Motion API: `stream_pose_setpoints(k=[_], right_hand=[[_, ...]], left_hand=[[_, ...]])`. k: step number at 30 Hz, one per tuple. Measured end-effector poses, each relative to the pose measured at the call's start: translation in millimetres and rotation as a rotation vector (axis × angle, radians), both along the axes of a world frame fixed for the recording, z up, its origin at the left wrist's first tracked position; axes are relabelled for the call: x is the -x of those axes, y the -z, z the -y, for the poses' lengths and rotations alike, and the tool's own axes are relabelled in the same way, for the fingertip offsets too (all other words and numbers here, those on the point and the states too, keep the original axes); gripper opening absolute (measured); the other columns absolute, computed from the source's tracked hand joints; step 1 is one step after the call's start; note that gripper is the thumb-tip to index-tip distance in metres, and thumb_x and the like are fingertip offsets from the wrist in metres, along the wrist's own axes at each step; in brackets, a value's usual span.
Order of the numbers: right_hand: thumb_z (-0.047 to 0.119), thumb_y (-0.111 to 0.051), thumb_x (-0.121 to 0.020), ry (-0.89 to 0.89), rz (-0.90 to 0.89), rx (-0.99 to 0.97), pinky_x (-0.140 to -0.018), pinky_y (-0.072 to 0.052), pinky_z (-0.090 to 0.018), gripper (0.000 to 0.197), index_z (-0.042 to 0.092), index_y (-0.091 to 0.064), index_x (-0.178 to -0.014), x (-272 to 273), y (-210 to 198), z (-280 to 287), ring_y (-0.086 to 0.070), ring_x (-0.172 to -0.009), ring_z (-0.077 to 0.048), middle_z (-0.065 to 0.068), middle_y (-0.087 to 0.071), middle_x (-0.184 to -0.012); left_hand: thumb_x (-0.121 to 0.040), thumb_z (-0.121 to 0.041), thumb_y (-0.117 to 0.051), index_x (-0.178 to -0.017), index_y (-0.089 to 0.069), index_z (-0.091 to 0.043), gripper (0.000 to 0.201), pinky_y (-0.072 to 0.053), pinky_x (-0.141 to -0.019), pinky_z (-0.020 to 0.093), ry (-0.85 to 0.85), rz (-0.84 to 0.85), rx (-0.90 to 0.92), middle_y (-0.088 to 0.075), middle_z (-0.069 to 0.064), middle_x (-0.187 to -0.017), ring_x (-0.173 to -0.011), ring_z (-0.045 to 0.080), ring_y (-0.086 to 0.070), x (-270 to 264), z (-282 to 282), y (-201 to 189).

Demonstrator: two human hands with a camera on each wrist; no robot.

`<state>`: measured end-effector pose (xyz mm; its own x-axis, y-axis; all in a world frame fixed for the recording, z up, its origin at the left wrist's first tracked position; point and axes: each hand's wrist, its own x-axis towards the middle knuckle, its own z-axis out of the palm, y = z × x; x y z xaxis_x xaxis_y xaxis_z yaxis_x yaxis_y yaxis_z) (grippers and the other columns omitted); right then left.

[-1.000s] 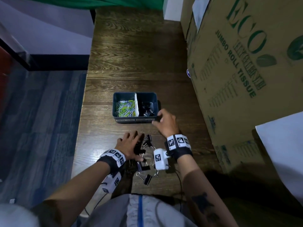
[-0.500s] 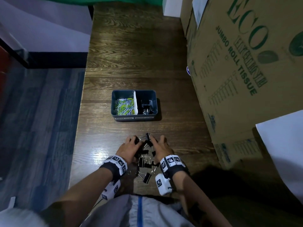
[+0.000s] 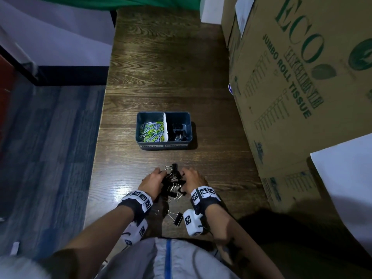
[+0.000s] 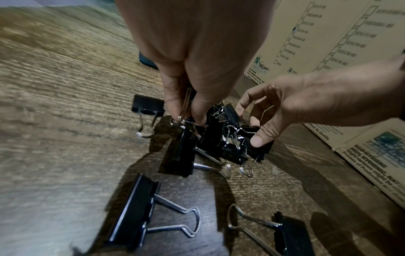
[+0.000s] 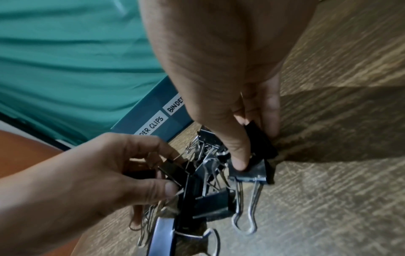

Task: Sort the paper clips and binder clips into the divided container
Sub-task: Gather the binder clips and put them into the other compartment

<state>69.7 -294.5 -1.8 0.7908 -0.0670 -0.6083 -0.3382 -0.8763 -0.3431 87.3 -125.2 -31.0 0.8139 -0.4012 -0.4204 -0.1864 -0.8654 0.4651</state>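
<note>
A pile of black binder clips [image 3: 173, 183] lies on the wooden table near its front edge. My left hand [image 3: 154, 180] curls round the pile's left side and pinches binder clips [image 4: 186, 121]. My right hand [image 3: 192, 178] grips binder clips [image 5: 256, 155] on the right side. One clip [image 3: 177, 217] lies apart, nearer to me, and another [image 3: 174, 167] sits at the far tip of the pile. The blue divided container [image 3: 164, 146] stands beyond, with coloured paper clips [image 3: 152, 131] in its left half and binder clips [image 3: 178, 130] in its right half.
A large cardboard box [image 3: 302, 87] stands along the table's right side, close to the container and my right hand. A white sheet [image 3: 346, 178] lies at the near right. The table's left edge [image 3: 94, 168] drops to a blue floor.
My right hand left the container's near right corner and came back to the pile. Both hands have closed in on the binder clips from either side.
</note>
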Motion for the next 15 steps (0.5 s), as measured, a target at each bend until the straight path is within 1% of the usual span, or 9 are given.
stream_pose_setpoints(k=[2, 4, 5, 6, 8, 10, 12, 14, 15], right_hand=[[0.002, -0.076, -0.079, 0.019, 0.039, 0.012, -0.089, -0.044, -0.035, 0.042, 0.022, -0.060, -0.112, 1.3, 0.2, 2.6, -0.057, -0.114, -0.030, -0.006, -0.054, -0.129], [0.005, -0.077, -0.080, 0.044, 0.045, 0.017, -0.090, -0.045, -0.034, 0.029, 0.018, -0.065, -0.102, 2.7, -1.3, 5.4, -0.059, -0.111, -0.028, -0.005, -0.057, -0.125], [0.005, -0.076, -0.081, 0.057, 0.047, 0.027, -0.090, -0.047, -0.034, 0.025, 0.018, -0.067, -0.100, 3.2, -1.8, 6.8, -0.060, -0.110, -0.028, -0.005, -0.059, -0.123], [0.004, -0.073, -0.083, 0.072, 0.052, 0.036, -0.086, -0.048, -0.032, 0.021, 0.018, -0.068, -0.097, 3.2, -3.2, 8.3, -0.062, -0.106, -0.027, -0.005, -0.062, -0.119], [0.001, -0.064, -0.088, 0.110, 0.070, 0.038, -0.073, -0.044, -0.027, 0.017, 0.016, -0.071, -0.092, 2.9, -6.5, 11.0, -0.062, -0.092, -0.024, -0.005, -0.066, -0.108], [0.002, -0.059, -0.092, 0.135, 0.062, 0.016, -0.066, -0.040, -0.023, 0.017, 0.012, -0.072, -0.089, 0.9, -10.5, 13.0, -0.059, -0.081, -0.018, -0.005, -0.067, -0.098], [0.004, -0.059, -0.092, 0.142, 0.026, -0.011, -0.067, -0.044, -0.026, 0.015, 0.010, -0.071, -0.086, -3.1, -15.6, 14.6, -0.063, -0.082, -0.017, -0.005, -0.069, -0.094], [0.001, -0.060, -0.089, 0.147, 0.018, -0.042, -0.070, -0.047, -0.028, 0.015, 0.008, -0.073, -0.084, -9.4, -22.1, 18.1, -0.067, -0.085, -0.020, -0.007, -0.072, -0.091], [0.000, -0.062, -0.087, 0.149, 0.030, -0.054, -0.070, -0.048, -0.028, 0.015, 0.008, -0.074, -0.083, -13.6, -26.0, 20.4, -0.068, -0.085, -0.020, -0.007, -0.073, -0.090]], left_hand=[[-0.080, 0.005, -0.057, -0.114, -0.058, -0.012, 0.038, -0.050, -0.079, 0.036, 0.006, 0.018, 0.013, -0.051, 0.008, -0.109, -0.091, 0.030, -0.061, 1.1, -1.9, -1.4], [-0.083, 0.005, -0.058, -0.112, -0.061, -0.013, 0.034, -0.049, -0.076, 0.030, 0.010, 0.040, 0.042, -0.053, 0.005, -0.105, -0.088, 0.025, -0.061, 0.8, -4.3, -2.5], [-0.084, 0.004, -0.058, -0.111, -0.063, -0.013, 0.032, -0.049, -0.076, 0.029, 0.012, 0.053, 0.060, -0.054, 0.005, -0.103, -0.088, 0.023, -0.061, -0.5, -4.8, -4.8], [-0.086, 0.003, -0.058, -0.111, -0.064, -0.014, 0.031, -0.050, -0.077, 0.030, 0.017, 0.076, 0.080, -0.055, 0.004, -0.102, -0.088, 0.023, -0.060, -2.5, -4.6, -7.7], [-0.086, 0.004, -0.055, -0.107, -0.065, -0.015, 0.030, -0.049, -0.075, 0.033, 0.045, 0.124, 0.117, -0.055, 0.003, -0.096, -0.087, 0.025, -0.060, -8.3, -0.6, -19.2], [-0.086, 0.009, -0.054, -0.104, -0.066, -0.013, 0.031, -0.045, -0.069, 0.026, 0.067, 0.176, 0.182, -0.053, 0.000, -0.092, -0.083, 0.024, -0.059, -17.1, 8.9, -35.7], [-0.088, 0.010, -0.055, -0.107, -0.066, -0.011, 0.030, -0.045, -0.068, 0.018, 0.073, 0.241, 0.266, -0.056, -0.001, -0.095, -0.081, 0.019, -0.059, -32.3, 22.0, -58.5], [-0.090, 0.008, -0.054, -0.109, -0.065, -0.010, 0.029, -0.050, -0.075, 0.021, 0.055, 0.310, 0.331, -0.057, 0.001, -0.099, -0.085, 0.016, -0.059, -54.9, 36.2, -79.4], [-0.091, 0.008, -0.052, -0.110, -0.065, -0.010, 0.029, -0.051, -0.077, 0.024, 0.029, 0.331, 0.361, -0.056, 0.002, -0.099, -0.086, 0.016, -0.057, -68.0, 43.5, -87.7]])
